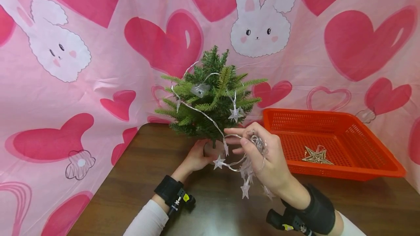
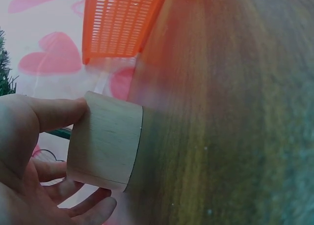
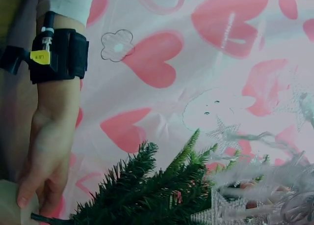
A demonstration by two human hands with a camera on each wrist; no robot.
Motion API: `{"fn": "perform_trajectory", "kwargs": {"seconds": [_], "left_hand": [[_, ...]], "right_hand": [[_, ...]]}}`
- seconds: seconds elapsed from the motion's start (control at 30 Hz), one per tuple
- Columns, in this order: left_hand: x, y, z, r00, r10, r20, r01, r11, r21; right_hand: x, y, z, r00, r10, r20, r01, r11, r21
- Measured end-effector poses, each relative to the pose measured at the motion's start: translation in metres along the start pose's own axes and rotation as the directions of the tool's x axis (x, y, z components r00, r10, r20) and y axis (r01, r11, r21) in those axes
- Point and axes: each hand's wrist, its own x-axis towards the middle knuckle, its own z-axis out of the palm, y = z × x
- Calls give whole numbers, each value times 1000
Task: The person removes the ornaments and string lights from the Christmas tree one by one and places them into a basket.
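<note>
Head feed's bright and even for me, fairly crisp. I see a pale glare patch on the near tabletop (image 1: pixel 213 207), and the backdrop (image 1: pixel 210 30) print looks stretched toward the left edge. Left wrist is dimmer, hazy: wood grain soft, bluish lower right, red tint beside the basket (image 2: pixel 112 54). Right wrist: I get a dark left edge, washed-out upper right, string lights (image 3: pixel 260 195) smeared lower right.

Wears white sleeves (image 1: pixel 147 219) stopping just above broad black wristbands (image 1: pixel 168 189). Bears on each band a black camera mount (image 1: pixel 275 219) with silvery bolt (image 3: pixel 47 40) and small yellow label (image 3: pixel 40 57) showing dark marks.
</note>
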Motion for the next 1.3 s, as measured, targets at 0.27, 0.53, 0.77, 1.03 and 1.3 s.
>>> {"fn": "perform_trajectory", "kwargs": {"seconds": [0.27, 0.53, 0.77, 1.03, 1.3], "left_hand": [[0, 2, 0, 996, -86, 31, 86, 996, 11], [-2, 4, 2, 997, -78, 11, 77, 997, 23], [-4, 6, 3, 996, -84, -6, 84, 995, 56], [-3, 7, 4, 996, -89, -22, 90, 993, 72], [3, -2, -5, 991, -115, 67, 116, 993, -12]], "right_hand": [[1, 3, 5, 986, 131, 102, -153, 957, 247], [2, 11, 10, 968, 228, 109, -248, 938, 241], [3, 14, 10, 971, 236, 26, -237, 961, 144], [6, 15, 4, 969, 240, -54, -239, 971, 29], [9, 14, 0, 987, 153, -40, -154, 987, -39]]}}
